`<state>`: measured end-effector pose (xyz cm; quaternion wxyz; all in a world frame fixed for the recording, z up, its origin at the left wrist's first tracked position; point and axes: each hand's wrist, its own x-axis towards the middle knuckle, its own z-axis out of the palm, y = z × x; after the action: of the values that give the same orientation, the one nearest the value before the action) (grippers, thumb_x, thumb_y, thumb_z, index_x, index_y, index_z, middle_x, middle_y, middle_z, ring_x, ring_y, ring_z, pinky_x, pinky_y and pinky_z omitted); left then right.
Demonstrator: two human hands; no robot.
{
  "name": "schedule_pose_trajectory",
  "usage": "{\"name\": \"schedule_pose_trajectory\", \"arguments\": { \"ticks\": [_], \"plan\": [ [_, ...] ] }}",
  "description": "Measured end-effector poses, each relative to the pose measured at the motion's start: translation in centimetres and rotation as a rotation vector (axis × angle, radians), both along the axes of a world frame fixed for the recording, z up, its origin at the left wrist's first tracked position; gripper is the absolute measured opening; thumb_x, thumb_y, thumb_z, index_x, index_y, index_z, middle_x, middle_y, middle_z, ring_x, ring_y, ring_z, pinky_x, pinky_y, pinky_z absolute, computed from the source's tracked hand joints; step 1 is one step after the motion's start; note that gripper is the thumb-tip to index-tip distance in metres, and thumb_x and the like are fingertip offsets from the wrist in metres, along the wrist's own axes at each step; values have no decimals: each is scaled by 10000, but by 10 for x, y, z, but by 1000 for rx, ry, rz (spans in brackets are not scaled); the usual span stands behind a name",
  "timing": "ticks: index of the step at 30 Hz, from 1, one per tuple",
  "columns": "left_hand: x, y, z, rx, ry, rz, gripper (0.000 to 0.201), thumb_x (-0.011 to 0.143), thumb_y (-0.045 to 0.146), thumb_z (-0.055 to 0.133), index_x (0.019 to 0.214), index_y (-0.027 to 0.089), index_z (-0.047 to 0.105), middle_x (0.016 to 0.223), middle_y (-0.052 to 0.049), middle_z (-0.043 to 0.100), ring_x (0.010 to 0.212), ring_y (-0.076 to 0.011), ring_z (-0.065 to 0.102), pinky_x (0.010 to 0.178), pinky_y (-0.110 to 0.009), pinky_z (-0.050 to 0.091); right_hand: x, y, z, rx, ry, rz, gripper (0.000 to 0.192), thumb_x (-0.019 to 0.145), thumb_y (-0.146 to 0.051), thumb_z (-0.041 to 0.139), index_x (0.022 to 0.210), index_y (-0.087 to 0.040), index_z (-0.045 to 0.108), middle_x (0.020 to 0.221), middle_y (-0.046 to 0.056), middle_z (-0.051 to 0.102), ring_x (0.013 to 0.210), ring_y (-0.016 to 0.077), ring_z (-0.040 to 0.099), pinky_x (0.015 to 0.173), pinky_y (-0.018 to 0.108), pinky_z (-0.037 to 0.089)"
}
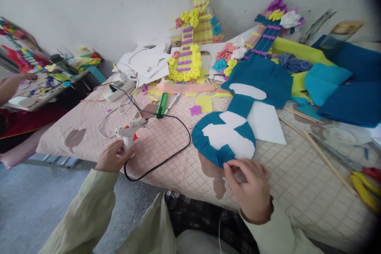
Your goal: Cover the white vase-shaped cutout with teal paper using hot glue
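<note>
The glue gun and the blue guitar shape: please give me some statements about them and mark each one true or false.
1. The left hand grips the white glue gun. True.
2. The right hand holds scissors. False: its fingers rest on the lower edge of the blue felt guitar shape.
3. The glue gun's black cord loops over the table. True.
4. The guitar shape is fully covered in blue. False: white patches show.

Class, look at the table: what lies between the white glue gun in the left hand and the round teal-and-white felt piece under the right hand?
In the head view, only the glue gun's black cord loops across the quilted tablecloth between it and the felt piece.
</note>
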<state>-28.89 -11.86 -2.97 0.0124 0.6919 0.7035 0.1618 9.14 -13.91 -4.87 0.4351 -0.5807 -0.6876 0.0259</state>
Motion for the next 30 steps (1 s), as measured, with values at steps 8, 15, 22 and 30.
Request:
{"name": "schedule_pose_trajectory", "arguments": {
  "ticks": [8,15,22,30],
  "plan": [
    [20,-4,2,180,-110,99,332,754,426,474,552,181,375,540,41,303,491,-90,322,489,-235,260,0,-1,-1,16,4,6,140,780,-272,552,675,-193,602,603,-10,584,639,132,502,720,308,311],
    [27,36,10,221,-140,209,391,763,446,443,510,187,296,524,43,293,473,-87,308,471,-235,236,1,0,-6,24,3,12,147,777,-299,556,683,-197,603,625,-10,595,665,140,510,743,317,311],
    [32,67,3,178,-90,137,374,726,458,496,513,179,365,559,31,371,495,-89,362,506,-229,292,2,0,-5,42,-11,7,176,792,-304,530,678,-190,601,614,-1,591,642,139,506,726,316,311],
    [24,76,-1,176,-58,164,366,746,460,486,532,165,447,579,16,423,503,-90,384,501,-231,297,2,0,-5,47,-15,26,160,793,-292,532,684,-196,596,617,-4,595,639,142,501,719,323,315]
  ]
}}
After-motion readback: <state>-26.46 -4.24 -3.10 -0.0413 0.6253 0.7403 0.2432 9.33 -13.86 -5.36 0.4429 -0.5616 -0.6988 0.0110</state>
